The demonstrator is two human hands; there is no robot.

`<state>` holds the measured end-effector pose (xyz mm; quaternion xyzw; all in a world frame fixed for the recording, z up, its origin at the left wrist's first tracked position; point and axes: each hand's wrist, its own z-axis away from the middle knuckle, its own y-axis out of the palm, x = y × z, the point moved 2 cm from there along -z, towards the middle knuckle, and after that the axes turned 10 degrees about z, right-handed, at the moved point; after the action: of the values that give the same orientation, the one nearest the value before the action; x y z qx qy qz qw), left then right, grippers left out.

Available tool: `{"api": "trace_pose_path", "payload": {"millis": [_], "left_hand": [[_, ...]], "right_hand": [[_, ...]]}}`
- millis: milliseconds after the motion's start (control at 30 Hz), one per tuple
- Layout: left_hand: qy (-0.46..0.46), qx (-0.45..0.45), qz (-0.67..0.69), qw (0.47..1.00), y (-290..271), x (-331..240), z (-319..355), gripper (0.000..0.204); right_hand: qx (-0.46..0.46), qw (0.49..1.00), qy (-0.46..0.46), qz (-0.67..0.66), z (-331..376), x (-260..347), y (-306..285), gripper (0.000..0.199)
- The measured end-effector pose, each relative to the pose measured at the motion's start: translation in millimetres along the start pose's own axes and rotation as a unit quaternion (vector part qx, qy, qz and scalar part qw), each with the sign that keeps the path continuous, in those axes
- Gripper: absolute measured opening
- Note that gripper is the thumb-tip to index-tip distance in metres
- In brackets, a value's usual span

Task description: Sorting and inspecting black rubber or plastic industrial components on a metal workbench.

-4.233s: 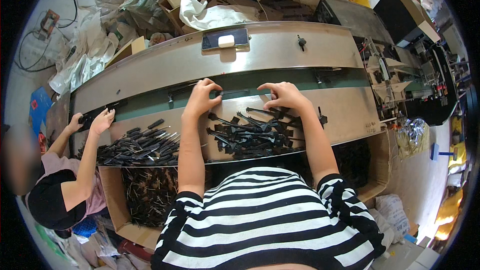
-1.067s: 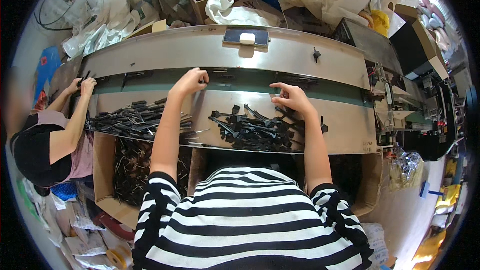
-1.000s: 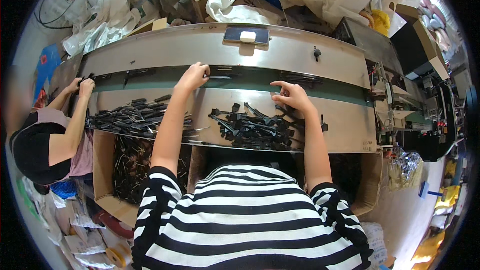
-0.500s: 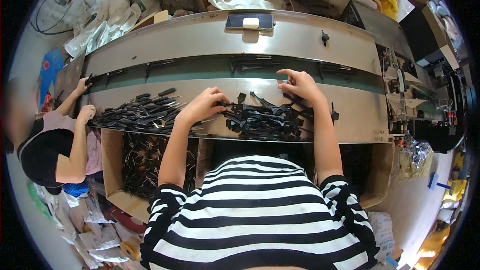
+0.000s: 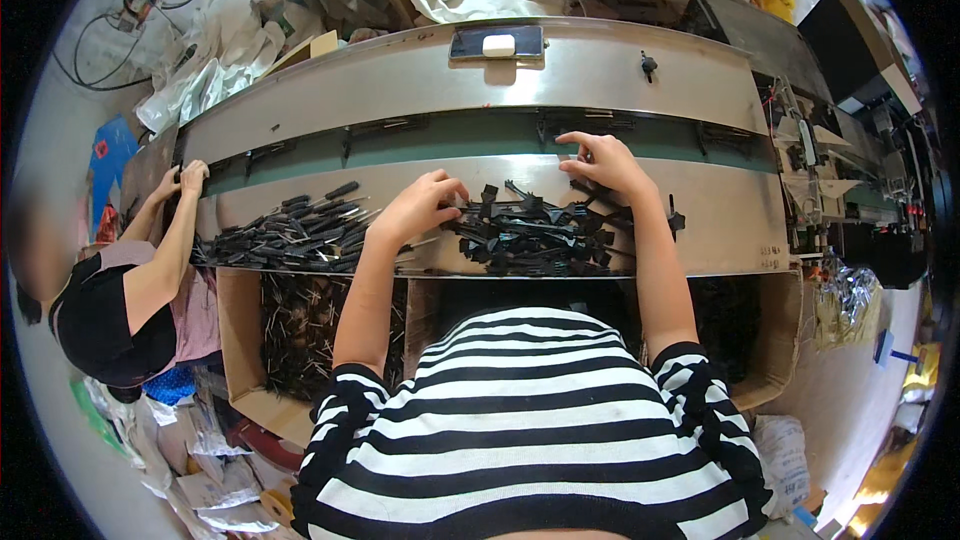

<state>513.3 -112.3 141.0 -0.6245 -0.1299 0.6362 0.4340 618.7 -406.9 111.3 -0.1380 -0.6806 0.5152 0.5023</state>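
A heap of small black plastic parts (image 5: 535,235) lies on the near metal ledge in front of me. At its upper left edge my left hand (image 5: 422,206) has its fingers curled together; whatever is in the fingertips is too small to make out. My right hand (image 5: 612,166) hovers at the near edge of the green conveyor belt (image 5: 480,145), right of the heap's top. Its thumb and index finger are apart, with nothing seen between them. Black pieces with thin metal shafts (image 5: 590,122) lie along the belt.
Left of the heap is a pile of black-handled thin-shafted pieces (image 5: 300,230). A co-worker's hands (image 5: 190,178) are at the belt's left end. Cardboard boxes (image 5: 240,340) of parts stand below the ledge. A phone with a white case (image 5: 497,44) lies on the far ledge; machinery (image 5: 800,165) stands right.
The pieces on the belt have travelled to the right. The co-worker's hands have come together by the belt. Both my hands stay nearly in place, the left one lifting slightly.
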Motion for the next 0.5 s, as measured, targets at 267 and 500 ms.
{"api": "trace_pose_path", "payload": {"millis": [267, 500], "left_hand": [[-0.024, -0.015, -0.074, 0.997, -34.0, 33.9, -8.0, 0.022], [0.047, -0.251, -0.261, 0.931, -42.6, 62.8, -57.3, 0.022]], "right_hand": [[-0.006, 1.000, 0.003, 0.004, 1.8, -3.1, 0.3, 0.047], [-0.004, 1.000, -0.004, -0.010, 0.3, 2.0, -0.9, 0.047]]}}
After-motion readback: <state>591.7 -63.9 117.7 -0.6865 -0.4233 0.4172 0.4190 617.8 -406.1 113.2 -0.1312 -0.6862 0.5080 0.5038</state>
